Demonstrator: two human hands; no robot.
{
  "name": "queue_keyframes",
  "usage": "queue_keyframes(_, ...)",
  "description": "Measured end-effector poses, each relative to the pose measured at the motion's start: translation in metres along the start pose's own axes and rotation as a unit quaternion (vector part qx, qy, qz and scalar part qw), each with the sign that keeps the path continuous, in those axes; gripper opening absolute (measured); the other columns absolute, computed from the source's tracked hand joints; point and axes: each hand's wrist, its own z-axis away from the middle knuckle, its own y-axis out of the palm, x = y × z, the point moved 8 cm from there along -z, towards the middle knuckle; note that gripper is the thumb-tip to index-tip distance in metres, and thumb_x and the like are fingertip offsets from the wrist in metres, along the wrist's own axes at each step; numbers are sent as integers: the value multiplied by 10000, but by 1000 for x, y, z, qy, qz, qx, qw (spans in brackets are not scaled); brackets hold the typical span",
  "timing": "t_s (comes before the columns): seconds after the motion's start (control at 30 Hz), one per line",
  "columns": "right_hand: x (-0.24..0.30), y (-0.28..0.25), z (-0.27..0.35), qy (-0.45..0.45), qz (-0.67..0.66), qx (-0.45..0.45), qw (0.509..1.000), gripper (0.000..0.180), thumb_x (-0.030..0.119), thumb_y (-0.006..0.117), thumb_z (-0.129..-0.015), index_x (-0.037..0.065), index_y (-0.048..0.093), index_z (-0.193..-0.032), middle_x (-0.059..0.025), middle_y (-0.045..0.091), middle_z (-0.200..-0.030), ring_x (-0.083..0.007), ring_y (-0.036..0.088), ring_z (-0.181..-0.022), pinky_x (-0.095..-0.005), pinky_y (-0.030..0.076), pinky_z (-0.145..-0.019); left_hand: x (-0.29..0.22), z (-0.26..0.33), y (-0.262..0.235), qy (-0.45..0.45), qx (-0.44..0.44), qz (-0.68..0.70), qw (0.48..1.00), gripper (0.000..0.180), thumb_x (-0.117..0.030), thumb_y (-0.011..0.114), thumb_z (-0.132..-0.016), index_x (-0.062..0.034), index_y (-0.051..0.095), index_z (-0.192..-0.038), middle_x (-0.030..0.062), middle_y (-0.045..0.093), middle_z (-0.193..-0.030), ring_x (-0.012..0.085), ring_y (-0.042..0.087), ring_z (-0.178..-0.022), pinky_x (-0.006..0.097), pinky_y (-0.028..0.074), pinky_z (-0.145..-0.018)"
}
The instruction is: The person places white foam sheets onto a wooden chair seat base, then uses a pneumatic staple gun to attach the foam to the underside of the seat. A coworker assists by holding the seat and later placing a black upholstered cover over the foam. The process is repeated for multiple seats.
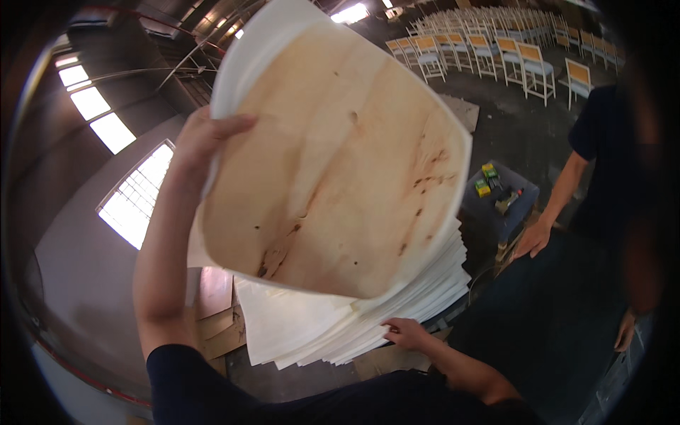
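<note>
Our left hand (207, 140) grips a rounded white-rimmed tan wooden panel (333, 163) edgewise, likely to clear the fanned thin white sheets (297, 329); our right hand (407, 333) meets their edge, pinch unclear.

The big, rounded, tan wooden board (322, 166) has brown streaks, dark spots and a white rim (248, 53). The thin, stacked sheets (294, 333) are creamy white. The tall white chairs (530, 54) have orange-tan backs and pale blue seats.

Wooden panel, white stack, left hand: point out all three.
Wooden panel (333, 163), head view: middle of its brown-marked face.
White stack (354, 324), head view: its layered side.
Left hand (201, 138), head view: back of the hand.
</note>
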Motion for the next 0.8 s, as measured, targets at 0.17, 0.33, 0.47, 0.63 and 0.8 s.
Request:
queue_keyframes(0.17,17,-15,-131,27,66,63,995,523,380,835,-953,124,722,-1395,-135,782,-1218,-312,716,-1182,-432,558,-1034,10,36,-69,34,-96,244,965,532,-244,794,-967,36,672,-1403,179,779,-1216,268,786,-1045,397,640,-907)
queue_keyframes(0.33,111,-52,-140,-99,34,52,993,555,356,860,-945,109,697,-1414,-110,753,-1295,-303,670,-1246,-437,534,-1081,141,66,-83,-37,-241,323,914,623,-339,796,-1006,35,625,-1474,204,760,-1307,315,762,-1155,426,626,-1008)
queue_keyframes(0.47,221,-68,-73,-240,-28,-21,970,583,338,880,-939,97,678,-1430,-91,730,-1356,-296,633,-1298,-442,515,-1119,248,77,-65,-46,-202,471,857,615,-364,751,-1044,17,600,-1502,189,742,-1351,321,751,-1174,441,622,-1033)
queue_keyframes(0.63,211,-136,-36,-164,-548,-233,786,683,39,852,-868,-14,584,-1494,-136,661,-1447,-267,651,-1291,-389,530,-1113,286,71,68,-110,-181,549,809,599,-333,718,-1068,31,571,-1519,186,702,-1432,319,726,-1219,433,606,-1053)
queue_keyframes(0.8,190,-195,45,-153,-555,-308,758,673,-10,758,-886,-43,543,-1523,-193,664,-1442,-324,666,-1300,-445,545,-1122,261,113,170,-164,-74,599,780,605,-317,707,-1064,22,558,-1542,158,691,-1464,322,674,-1301,451,537,-1144)
